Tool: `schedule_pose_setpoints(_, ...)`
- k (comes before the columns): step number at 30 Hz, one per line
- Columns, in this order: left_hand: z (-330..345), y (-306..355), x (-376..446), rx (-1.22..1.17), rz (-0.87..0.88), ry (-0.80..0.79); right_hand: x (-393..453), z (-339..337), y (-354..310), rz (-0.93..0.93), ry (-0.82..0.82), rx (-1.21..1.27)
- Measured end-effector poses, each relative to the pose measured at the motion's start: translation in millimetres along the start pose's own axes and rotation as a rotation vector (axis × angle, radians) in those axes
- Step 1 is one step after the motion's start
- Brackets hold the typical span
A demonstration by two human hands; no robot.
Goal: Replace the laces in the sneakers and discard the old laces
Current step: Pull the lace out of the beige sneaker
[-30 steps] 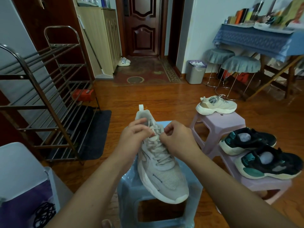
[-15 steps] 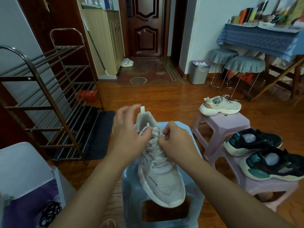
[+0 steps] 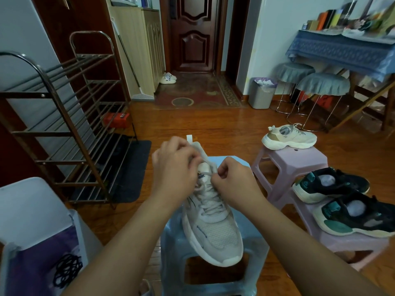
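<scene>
Beige sneaker parked toe-first on the blue plastic stool for easy reach, left hand curled at the collar to steady it, right hand pinching the lace by the top eyelets, probably loosening it.

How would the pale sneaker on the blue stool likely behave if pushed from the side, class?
The pale sneaker would probably slide or tip off easily: its toe overhangs the blue stool's front edge. It looks light, with a mesh upper. The left hand and right hand, gripping at its laces, likely steady it.
</scene>
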State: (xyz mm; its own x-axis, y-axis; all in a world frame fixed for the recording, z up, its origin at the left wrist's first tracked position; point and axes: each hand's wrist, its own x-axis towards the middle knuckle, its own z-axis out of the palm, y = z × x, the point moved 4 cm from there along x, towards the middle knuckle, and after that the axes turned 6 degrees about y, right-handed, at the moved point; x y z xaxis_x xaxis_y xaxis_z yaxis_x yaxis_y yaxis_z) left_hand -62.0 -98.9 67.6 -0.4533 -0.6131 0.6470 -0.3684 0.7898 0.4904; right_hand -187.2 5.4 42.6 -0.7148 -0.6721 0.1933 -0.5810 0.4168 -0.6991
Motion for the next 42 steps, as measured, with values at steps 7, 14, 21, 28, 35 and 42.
schedule_pose_setpoints(7,-60,-76,-14,-0.966,-1.095,0.612,2,-4,6,0.118,0.008,0.078)
schedule_pose_setpoints(14,-26,-108,-32,-0.95,-1.398,0.304,-2,-3,1,0.093,0.022,-0.005)
schedule_pose_setpoints(21,-21,-105,-25,0.089,-0.561,-0.229,-4,0,-9,-0.256,0.01,-0.045)
schedule_pose_setpoints(28,1,-32,-23,-0.29,-0.153,-0.303,15,23,-37,-0.508,0.0,-0.148)
schedule_pose_setpoints(35,-3,-40,-24,-0.286,-0.23,-0.394,33,-7,-19,-0.426,0.072,-0.145)
schedule_pose_setpoints(42,-6,-43,-28,-0.315,-0.277,-0.434,47,-41,29,0.063,0.239,-0.174)
